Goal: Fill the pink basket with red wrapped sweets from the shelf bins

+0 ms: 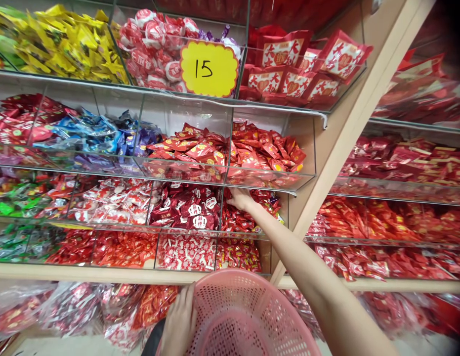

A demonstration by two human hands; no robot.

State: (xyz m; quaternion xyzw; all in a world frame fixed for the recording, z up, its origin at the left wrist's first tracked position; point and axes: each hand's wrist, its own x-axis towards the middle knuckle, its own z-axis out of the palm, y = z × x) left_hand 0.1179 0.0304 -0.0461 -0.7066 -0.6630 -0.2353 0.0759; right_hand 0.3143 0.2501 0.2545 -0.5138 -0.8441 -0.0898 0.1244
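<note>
At the bottom, my left hand (181, 316) is closed over the left rim of a pink perforated plastic basket (252, 296). Inside, the visible part of the basket holds nothing. My right arm stretches forward to the shelf, and my right hand (240, 199) reaches into a compartment of red wrapped candies (233, 217). Its thumb and fingers look apart, with the tips close to the candies and partly hidden; I see nothing held. Just left of that hand lie dark maroon wrapped candies (188, 207) with white labels, behind a clear divider.
Clear-fronted shelf compartments hold several kinds of candy, including yellow packets (62, 44) and blue packets (85, 131). A yellow price card (209, 68) reads 15. A wooden upright (348, 133) slants beside my right arm. Bagged candies (66, 306) lie below the bottom shelf.
</note>
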